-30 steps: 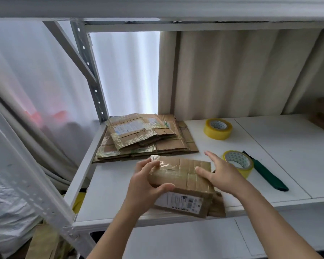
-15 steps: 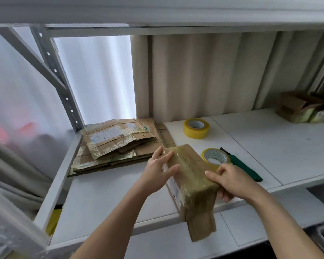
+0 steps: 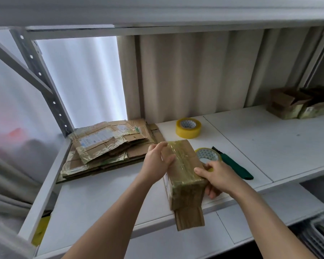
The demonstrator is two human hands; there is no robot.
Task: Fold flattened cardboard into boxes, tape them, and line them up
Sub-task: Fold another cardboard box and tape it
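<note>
I hold the cardboard box over the front edge of the white shelf, one flap hanging past that edge. My left hand curls round its far left side, thumb on the taped top. My right hand grips its near right corner, thumb on top and fingers underneath. The flattened cardboard stack lies in the back left corner. One tape roll stands near the back edge, another just behind my right hand, beside a green cutter. Folded boxes sit far right.
</note>
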